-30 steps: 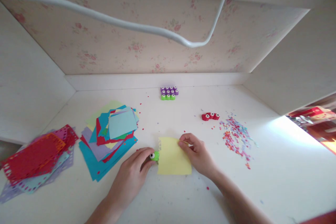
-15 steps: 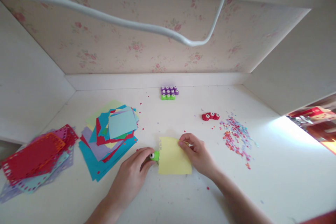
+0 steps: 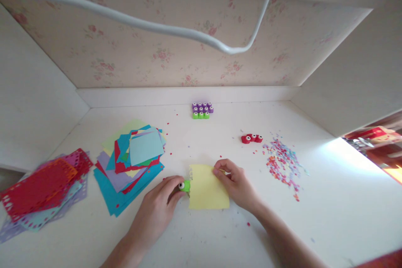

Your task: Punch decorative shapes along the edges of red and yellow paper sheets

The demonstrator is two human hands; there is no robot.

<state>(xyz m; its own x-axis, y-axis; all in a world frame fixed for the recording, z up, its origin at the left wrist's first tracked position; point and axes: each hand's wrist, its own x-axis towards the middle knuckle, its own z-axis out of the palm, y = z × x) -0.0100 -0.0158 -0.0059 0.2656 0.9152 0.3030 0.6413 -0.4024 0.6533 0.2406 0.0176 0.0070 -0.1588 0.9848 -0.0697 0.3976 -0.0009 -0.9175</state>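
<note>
A yellow paper square (image 3: pixel 207 190) lies on the white desk (image 3: pixel 201 238) in front of me. Its left edge has small cut-outs near the top. My left hand (image 3: pixel 157 209) is closed round a small green paper punch (image 3: pixel 184 186), which sits on the sheet's left edge. My right hand (image 3: pixel 236 184) pinches the sheet's right edge between thumb and fingers and holds it flat.
A stack of plain coloured sheets (image 3: pixel 133 163) lies to the left, and a pile of punched sheets (image 3: pixel 40 192) at the far left. Purple and green punches (image 3: pixel 202 110) stand at the back, red punches (image 3: pixel 251 138) and paper confetti (image 3: pixel 282 163) to the right. A white cable (image 3: pixel 157 29) hangs overhead.
The green punch in my left hand has shifted very slightly along the sheet's left edge. My right hand and the paper stay in place.
</note>
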